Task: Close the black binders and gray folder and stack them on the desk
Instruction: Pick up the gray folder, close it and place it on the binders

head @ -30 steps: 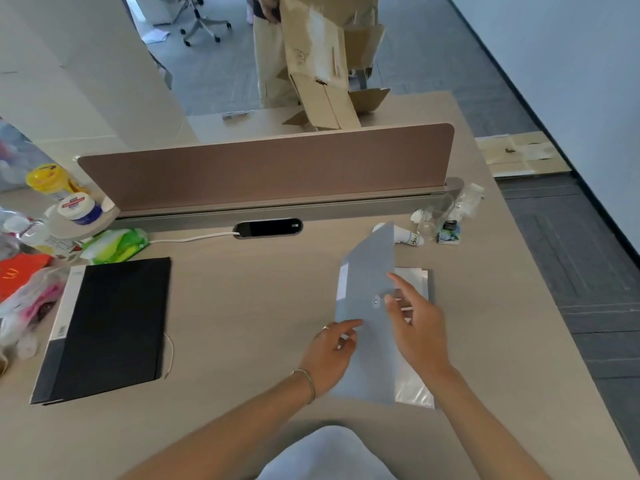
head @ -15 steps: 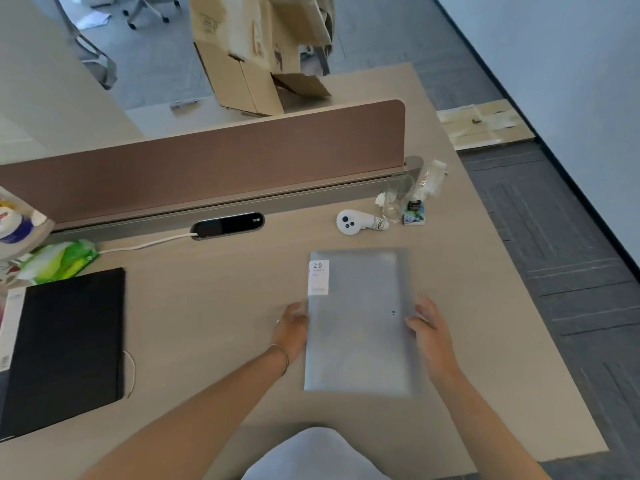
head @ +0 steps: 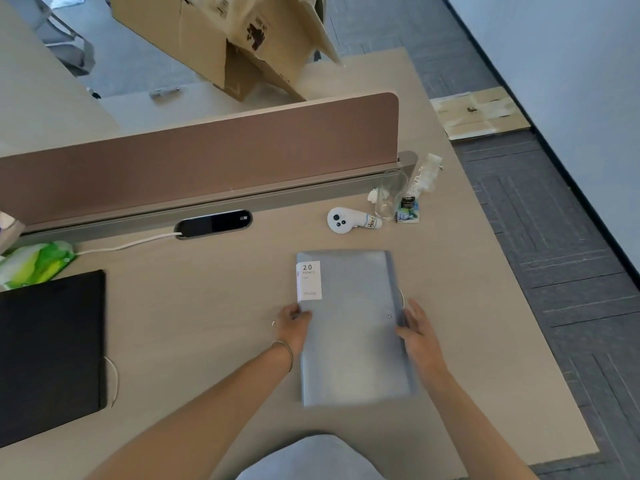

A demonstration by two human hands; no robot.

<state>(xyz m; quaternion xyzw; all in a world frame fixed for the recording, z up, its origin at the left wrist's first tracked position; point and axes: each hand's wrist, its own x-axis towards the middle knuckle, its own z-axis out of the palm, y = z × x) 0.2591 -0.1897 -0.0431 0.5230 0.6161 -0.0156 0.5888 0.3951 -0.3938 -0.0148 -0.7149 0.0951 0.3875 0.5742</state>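
Head camera, looking down: I saw the flat gray plastic folder lying closed on the pale wooden desk, right of centre and near the person. A white label reading "20 pockets" sat at its far left corner. The left hand gripped the folder's left edge, thumb on the cover just near of the label, with a thin bracelet on the wrist. The right hand clasped the folder's right edge, fingers curled around the spine side. The closed black rectangular binder lay flat at the left edge of the desk, well apart from the folder. Far of the binder I noted a green and white wipes packet. Far of the folder, a white handheld controller lay near a clear drinking glass. A brown divider panel ran along the far side, with a tan cardboard box beyond it.
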